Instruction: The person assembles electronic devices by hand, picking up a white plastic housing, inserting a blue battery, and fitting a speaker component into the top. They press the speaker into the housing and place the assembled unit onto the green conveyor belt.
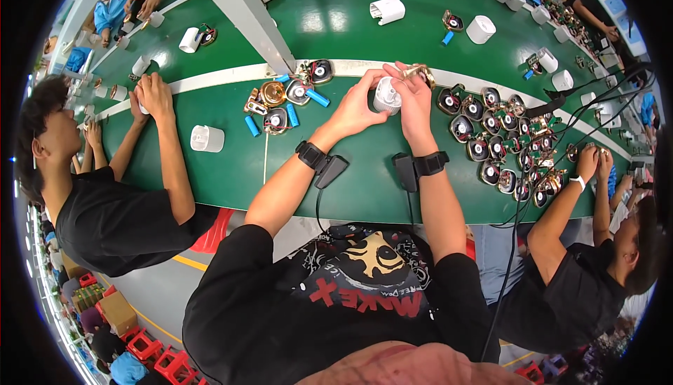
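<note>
In front of me a white cylindrical plastic housing (pixel 387 96) is held between both hands, its open end with inner ribs turned up toward me. My left hand (pixel 359 108) wraps its left side, fingers curled round it. My right hand (pixel 415 102) closes on its right side, the fingers over the rim. Just past the right fingertips shows a gold-coloured part with circuitry (pixel 420 73); whether the fingers touch it I cannot tell. Left of my hands lie several speaker units (pixel 276 120), a round gold speaker part (pixel 273 93) and several blue cylindrical cells (pixel 317 97).
A dense group of speaker units (pixel 478 149) lies on the green bench (pixel 336 192) to my right, with black cables (pixel 522 196) hanging past it. A white housing (pixel 207 139) stands left. A grey post (pixel 245 17) rises ahead. Co-workers sit on both sides.
</note>
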`<state>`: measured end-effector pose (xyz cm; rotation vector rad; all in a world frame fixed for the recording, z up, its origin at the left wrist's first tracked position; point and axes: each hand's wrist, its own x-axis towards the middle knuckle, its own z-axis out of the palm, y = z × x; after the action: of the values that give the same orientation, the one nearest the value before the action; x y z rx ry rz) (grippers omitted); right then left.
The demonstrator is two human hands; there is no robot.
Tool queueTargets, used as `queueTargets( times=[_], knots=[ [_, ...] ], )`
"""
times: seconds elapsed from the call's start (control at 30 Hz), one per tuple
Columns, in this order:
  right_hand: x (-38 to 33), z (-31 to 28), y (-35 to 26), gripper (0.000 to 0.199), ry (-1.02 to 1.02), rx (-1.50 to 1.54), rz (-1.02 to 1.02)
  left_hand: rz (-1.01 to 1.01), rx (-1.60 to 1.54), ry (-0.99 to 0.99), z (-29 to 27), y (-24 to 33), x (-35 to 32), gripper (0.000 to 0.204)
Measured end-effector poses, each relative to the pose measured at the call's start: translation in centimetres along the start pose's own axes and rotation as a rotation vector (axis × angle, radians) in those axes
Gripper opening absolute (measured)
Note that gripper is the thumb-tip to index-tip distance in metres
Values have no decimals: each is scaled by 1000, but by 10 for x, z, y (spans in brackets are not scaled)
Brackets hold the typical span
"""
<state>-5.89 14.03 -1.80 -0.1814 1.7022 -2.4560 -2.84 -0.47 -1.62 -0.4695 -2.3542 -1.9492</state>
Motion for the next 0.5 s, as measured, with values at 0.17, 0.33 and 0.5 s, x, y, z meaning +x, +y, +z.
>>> queueTargets(
  times=[0.17, 0.33, 0.5],
  knots=[
    [1, 8, -6, 36, 69, 32, 38, -10, 31, 11, -2, 3, 1, 73],
    [3, -5, -1, 36, 31, 37, 95, -44, 7, 13, 0, 27, -1, 70],
    [-3, -22, -25, 34, -59, -313, 48, 14, 614, 177, -37, 17, 45, 66]
  ],
)
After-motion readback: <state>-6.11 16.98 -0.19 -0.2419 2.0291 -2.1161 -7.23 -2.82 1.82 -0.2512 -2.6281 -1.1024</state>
